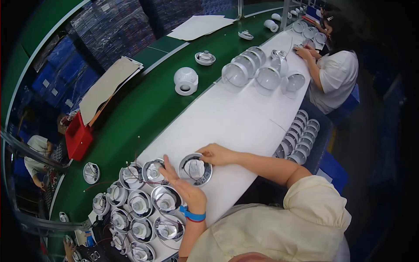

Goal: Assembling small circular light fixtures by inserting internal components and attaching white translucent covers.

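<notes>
My right hand (218,154) pinches the rim of a round white lamp housing (208,174), which has a pale fitting and dark parts inside. That housing is at the near edge of the white work surface. Just left of it, my left hand (180,182) has its fingers stretched out beside another round housing (150,167) with a wired fitting; its fingertips overlap that housing, and I cannot tell whether they touch it. A blue band (192,214) circles my left wrist. Several more wired housings (140,204) stand packed together to the lower left.
White cups (235,75) stand in rows farther along the white surface (198,124). Beyond it runs a green belt (144,114) with a white globe-shaped housing (186,80). Stacked cups (298,137) sit in a bin at right. A co-worker (336,72) works at the far right.
</notes>
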`<action>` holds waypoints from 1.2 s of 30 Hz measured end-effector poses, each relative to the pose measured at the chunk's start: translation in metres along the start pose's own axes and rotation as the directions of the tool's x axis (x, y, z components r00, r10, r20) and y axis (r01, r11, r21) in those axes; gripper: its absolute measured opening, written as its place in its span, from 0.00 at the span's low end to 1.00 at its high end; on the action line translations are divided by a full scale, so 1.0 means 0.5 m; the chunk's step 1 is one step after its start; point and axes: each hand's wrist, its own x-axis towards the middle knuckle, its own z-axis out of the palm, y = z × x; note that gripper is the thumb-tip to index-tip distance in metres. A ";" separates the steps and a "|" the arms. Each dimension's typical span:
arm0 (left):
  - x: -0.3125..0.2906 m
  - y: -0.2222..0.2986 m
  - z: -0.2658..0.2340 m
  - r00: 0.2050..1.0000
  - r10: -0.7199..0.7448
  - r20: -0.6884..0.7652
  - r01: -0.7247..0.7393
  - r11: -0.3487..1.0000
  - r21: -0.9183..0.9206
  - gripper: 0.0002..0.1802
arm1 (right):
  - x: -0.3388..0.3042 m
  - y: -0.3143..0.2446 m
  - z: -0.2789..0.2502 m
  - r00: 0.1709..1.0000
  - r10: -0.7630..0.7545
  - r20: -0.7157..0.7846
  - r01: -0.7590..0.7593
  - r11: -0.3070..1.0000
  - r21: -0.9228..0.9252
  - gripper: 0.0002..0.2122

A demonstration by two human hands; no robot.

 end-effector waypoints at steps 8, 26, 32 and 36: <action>-0.029 0.018 0.024 0.918 0.240 0.314 -0.302 0.939 0.165 0.26 | -0.059 -0.056 -0.265 0.873 -0.481 -0.074 0.278 0.619 -0.735 0.22; -0.012 0.037 0.029 0.913 0.397 0.094 -0.407 0.871 0.275 0.09 | -0.249 -0.132 -0.193 0.825 -0.502 -0.260 0.102 0.585 -0.805 0.26; -0.009 0.018 0.042 0.927 0.366 0.082 -0.375 0.898 0.229 0.11 | -0.262 -0.147 -0.239 0.982 -0.164 -0.090 0.104 0.878 -0.467 0.43; -0.012 0.022 0.040 0.934 0.311 0.175 -0.345 0.913 0.219 0.11 | -0.144 -0.081 -0.293 0.983 -0.072 -0.172 0.077 0.997 0.019 0.49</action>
